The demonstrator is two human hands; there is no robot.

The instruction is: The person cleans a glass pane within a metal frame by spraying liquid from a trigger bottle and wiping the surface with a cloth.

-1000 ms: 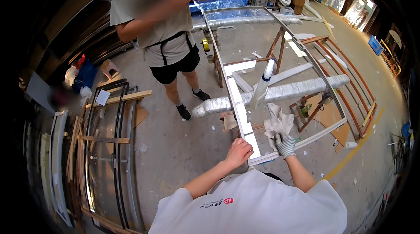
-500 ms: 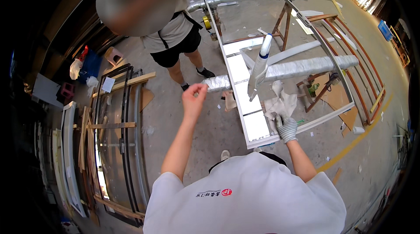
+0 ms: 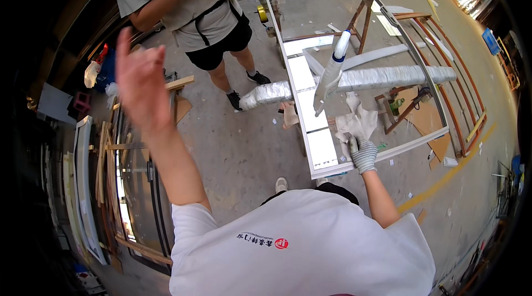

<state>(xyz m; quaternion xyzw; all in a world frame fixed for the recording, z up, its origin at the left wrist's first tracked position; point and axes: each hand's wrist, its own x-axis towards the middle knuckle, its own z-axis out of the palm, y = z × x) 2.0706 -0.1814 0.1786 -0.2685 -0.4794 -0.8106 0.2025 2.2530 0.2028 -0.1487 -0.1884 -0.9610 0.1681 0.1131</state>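
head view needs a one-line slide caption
Bare left hand raised, gloved right hand at a pale cloth on a see-through framed panel.

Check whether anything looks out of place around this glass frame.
Nothing looks clearly damaged. Pale scraps litter the floor, which looks untidy. A cloth lies rumpled at the gloved right hand; the left hand is bare, an odd mismatch.

Single view, looking from the wearer's head through the left of two side-by-side fisheye cameras, facing forward and down. The wearer's shirt point(image 3: 302, 240) fills the lower middle at close range. The left hand point(image 3: 145, 83) stands nearer the lens than the right hand point(image 3: 363, 155). The window frame point(image 3: 407, 146) runs away from the lens; a co-worker point(image 3: 213, 33) is cut off at the top edge.
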